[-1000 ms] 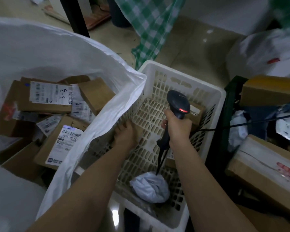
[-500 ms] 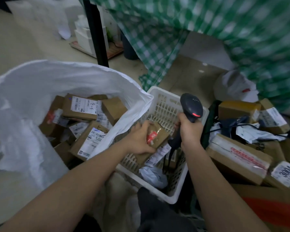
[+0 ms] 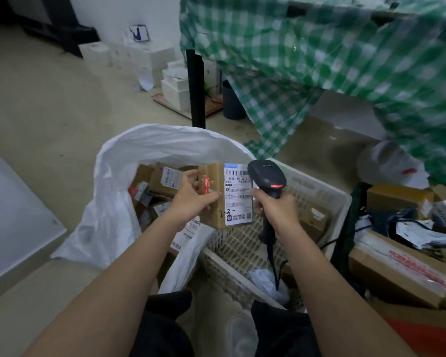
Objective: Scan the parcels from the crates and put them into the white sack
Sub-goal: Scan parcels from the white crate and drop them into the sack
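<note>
L hand [image 3: 191,202] had the parcel [image 3: 224,195] pinched above the white sack [image 3: 119,191] rim, label up; R hand [image 3: 278,212] wrapped on scanner [image 3: 267,176]. I judged risk: scanner too close/off-angle, misread, unscanned drop

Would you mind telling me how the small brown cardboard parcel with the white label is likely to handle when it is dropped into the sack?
The small brown cardboard parcel probably stays stiff: its edges look square in the left hand. It seems light, since one hand holds it up alone. Flat-sided, it should land among the boxes in the white sack without rolling.
</note>
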Demonstrator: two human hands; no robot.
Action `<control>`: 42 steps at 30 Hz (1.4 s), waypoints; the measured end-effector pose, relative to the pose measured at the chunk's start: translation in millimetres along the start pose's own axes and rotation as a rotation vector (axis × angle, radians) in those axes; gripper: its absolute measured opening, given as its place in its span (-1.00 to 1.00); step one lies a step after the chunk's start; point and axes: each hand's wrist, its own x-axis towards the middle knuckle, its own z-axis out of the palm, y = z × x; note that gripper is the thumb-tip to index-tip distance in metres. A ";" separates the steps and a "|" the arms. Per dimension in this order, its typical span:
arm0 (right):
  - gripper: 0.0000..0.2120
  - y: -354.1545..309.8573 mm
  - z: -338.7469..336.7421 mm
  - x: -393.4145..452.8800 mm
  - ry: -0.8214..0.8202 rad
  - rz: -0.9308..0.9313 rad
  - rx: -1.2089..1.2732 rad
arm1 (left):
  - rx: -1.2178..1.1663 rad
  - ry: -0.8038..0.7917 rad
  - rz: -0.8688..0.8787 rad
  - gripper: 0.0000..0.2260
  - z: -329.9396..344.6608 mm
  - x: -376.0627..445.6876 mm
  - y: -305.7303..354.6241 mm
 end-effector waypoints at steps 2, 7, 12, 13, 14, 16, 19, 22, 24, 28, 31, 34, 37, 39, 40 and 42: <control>-0.88 -0.1 -0.8 0.0 -0.049 -0.003 -0.029 | -0.050 0.021 -0.026 -0.31 -8.2 1.1 0.5; -0.82 2.5 -8.0 -4.9 -0.122 0.001 -0.112 | -0.103 0.037 -0.074 -0.25 -21.0 5.7 -4.2; -0.79 0.8 -7.8 -17.4 -0.230 -0.042 -0.186 | -0.112 0.027 -0.070 -0.23 -27.0 8.7 -11.1; -0.78 -0.6 -8.1 -19.9 -0.238 -0.059 -0.206 | -0.114 0.029 -0.063 -0.23 -27.8 9.2 -12.1; -0.77 -2.4 -8.9 -22.3 -0.242 -0.075 -0.223 | -0.111 0.030 -0.058 -0.23 -28.5 9.9 -12.8; -0.78 -5.8 -10.6 -25.2 -0.240 -0.098 -0.252 | -0.095 0.034 -0.048 -0.21 -29.0 11.3 -13.5; -0.81 -8.8 -12.9 -25.7 -0.242 -0.113 -0.278 | -0.076 0.045 -0.041 -0.21 -30.0 13.0 -15.5; -0.78 -9.5 -14.1 -25.2 -0.245 -0.126 -0.306 | -0.069 0.042 -0.026 -0.22 -29.6 11.6 -14.5; -0.77 -8.4 -15.3 -23.9 -0.244 -0.145 -0.337 | -0.071 0.032 -0.034 -0.22 -29.4 12.1 -14.2; -0.74 -5.9 -16.4 -21.4 -0.246 -0.153 -0.340 | -0.055 0.033 -0.025 -0.23 -30.1 12.3 -16.5; -0.73 -6.3 -16.3 -20.9 -0.247 -0.147 -0.334 | -0.045 0.037 -0.018 -0.23 -30.2 12.0 -15.5; -0.73 -7.0 -15.0 -20.8 -0.251 -0.129 -0.316 | -0.030 0.047 -0.020 -0.24 -31.0 11.1 -14.4; -0.80 -6.7 -11.4 -21.4 -0.243 -0.110 -0.280 | -0.028 0.038 -0.026 -0.24 -34.0 12.1 -17.0; -0.87 -5.7 -7.8 -20.4 -0.225 -0.076 -0.209 | -0.024 0.044 -0.018 -0.25 -35.2 10.9 -17.7; -0.87 -4.9 -6.2 -18.9 -0.204 -0.062 -0.179 | -0.019 0.058 -0.015 -0.26 -35.8 10.3 -18.3; -0.85 -3.1 -2.6 -13.8 -0.152 -0.043 -0.140 | -0.011 0.109 -0.018 -0.32 -39.0 11.0 -21.1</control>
